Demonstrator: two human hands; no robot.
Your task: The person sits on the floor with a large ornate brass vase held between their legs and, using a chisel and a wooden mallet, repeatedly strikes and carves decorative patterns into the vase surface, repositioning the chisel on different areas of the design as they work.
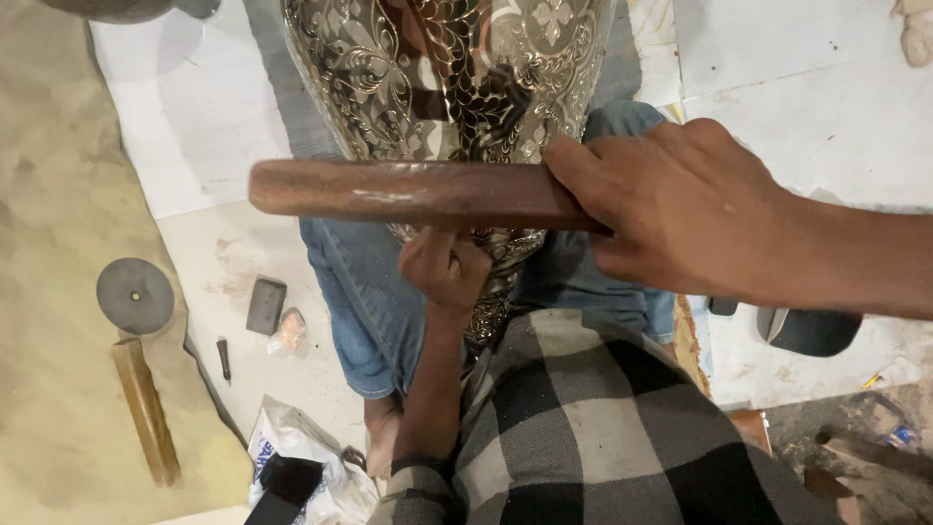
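My right hand (680, 209) grips one end of a brown wooden stick (408, 192) and holds it level across the frame. Behind the stick stands a large engraved silver metal vessel (447, 78), resting against my lap in blue jeans (364, 292). Just below the stick, my left hand (445, 264) is curled against the vessel's narrow lower part; whether it pinches a small tool is hidden.
On the floor at the left lie a round grey disc (135, 295), a wooden block (146, 408), a small dark rectangular stone (265, 305) and a thin dark punch (224, 358). A white plastic bag (311, 467) sits by my foot. White sheets (194, 107) cover the floor.
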